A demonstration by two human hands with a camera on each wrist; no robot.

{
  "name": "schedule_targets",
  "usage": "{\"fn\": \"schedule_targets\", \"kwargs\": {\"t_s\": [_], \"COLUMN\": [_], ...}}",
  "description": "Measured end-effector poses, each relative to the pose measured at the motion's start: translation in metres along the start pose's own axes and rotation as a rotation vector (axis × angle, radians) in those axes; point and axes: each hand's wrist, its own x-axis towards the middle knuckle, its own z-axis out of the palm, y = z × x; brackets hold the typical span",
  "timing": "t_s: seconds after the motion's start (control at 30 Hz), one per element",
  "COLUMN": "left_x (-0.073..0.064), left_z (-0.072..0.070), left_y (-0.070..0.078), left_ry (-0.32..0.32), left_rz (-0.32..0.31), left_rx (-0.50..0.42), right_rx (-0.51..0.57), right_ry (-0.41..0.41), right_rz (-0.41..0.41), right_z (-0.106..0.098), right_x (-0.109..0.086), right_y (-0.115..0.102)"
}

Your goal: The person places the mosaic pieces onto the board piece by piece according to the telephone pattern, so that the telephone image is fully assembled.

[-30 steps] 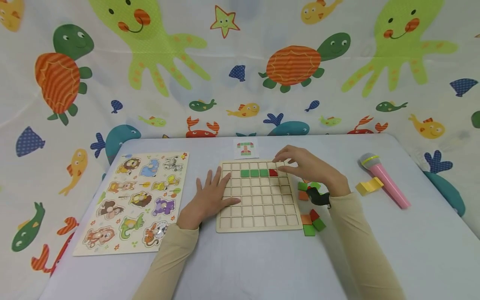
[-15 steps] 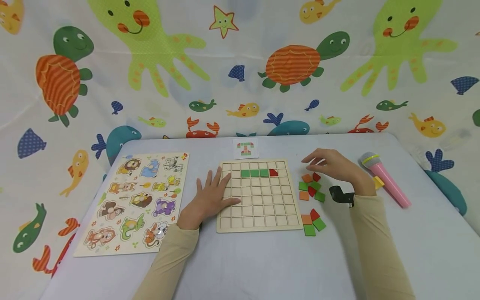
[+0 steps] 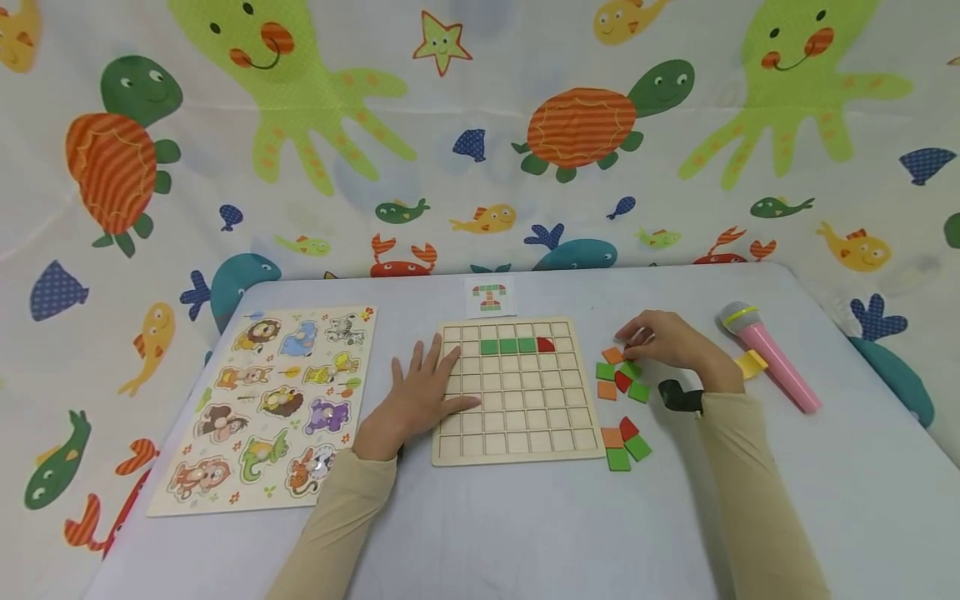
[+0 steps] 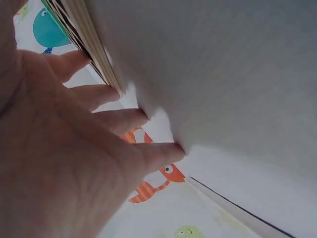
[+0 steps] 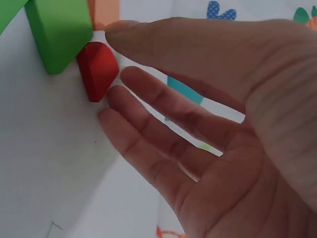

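My left hand (image 3: 416, 392) lies flat with spread fingers over the left edge of the wooden grid board (image 3: 517, 461). On the board, three green squares (image 3: 508, 347) and a red rounded piece (image 3: 546, 345) stand in one row. To the right of the board, my right hand (image 3: 670, 340) reaches down to the upper pile of coloured pieces. In the right wrist view, its thumb and fingertips are close around a red rounded piece (image 5: 98, 72), without a visible pinch. A green piece (image 5: 58, 34) and an orange piece (image 5: 105, 14) lie beside it.
A small card (image 3: 491, 297) with a coloured T pattern lies behind the board. An animal puzzle (image 3: 247, 417) is at the left. A pink toy microphone (image 3: 780, 367) and a yellow piece (image 3: 750, 363) lie at the right. More tiles (image 3: 618, 459) sit near the board's lower right corner.
My right hand has moved from the board's upper right corner rightward, then down to the upper pile. My left hand has stayed in place on the board.
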Motion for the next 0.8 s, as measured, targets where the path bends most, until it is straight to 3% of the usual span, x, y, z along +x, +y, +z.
{"fn": "schedule_targets", "kwargs": {"t_s": [0.8], "left_x": [-0.0003], "left_z": [-0.0001], "left_y": [-0.0012], "left_ry": [0.003], "left_rz": [0.006], "left_rx": [-0.011], "right_rx": [-0.001], "right_ry": [-0.023], "right_rz": [0.132], "right_z": [-0.0025], "right_x": [0.0011], "right_y": [0.0008]}}
